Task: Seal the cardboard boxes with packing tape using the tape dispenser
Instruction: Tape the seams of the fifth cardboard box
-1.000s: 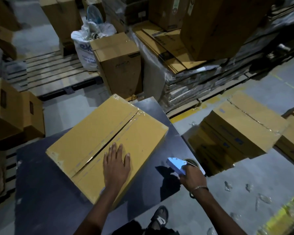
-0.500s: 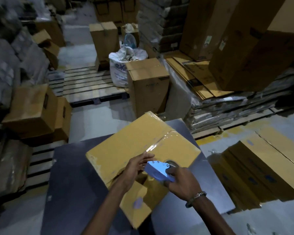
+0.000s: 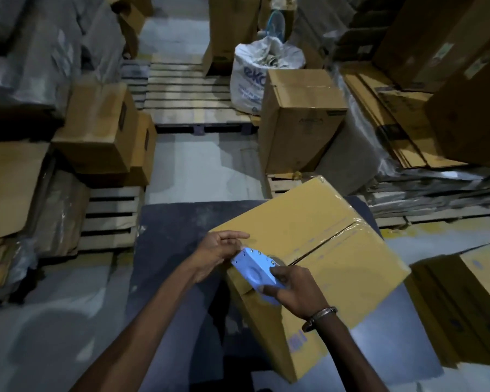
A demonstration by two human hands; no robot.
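A yellow-brown cardboard box (image 3: 337, 250) lies on the dark table (image 3: 176, 222), its top seam carrying glossy tape toward the far corner. My right hand (image 3: 297, 292) grips a light blue tape dispenser (image 3: 255, 267) held over the box's near edge, at the near end of the seam. My left hand (image 3: 218, 250) is at the dispenser's front end, fingers pinched there on the box's near-left corner; the tape end itself is too small to make out.
More yellow boxes (image 3: 470, 301) are stacked to the right of the table. A tall brown box (image 3: 297, 120) and a white sack (image 3: 255, 75) stand behind it. Brown boxes (image 3: 102, 128) and wooden pallets (image 3: 111, 219) sit at the left, flattened cartons (image 3: 391, 120) at the back right.
My left hand left the box top and came to the dispenser's front. My right hand brought the dispenser from beside the box onto its near edge. The view swung left and up.
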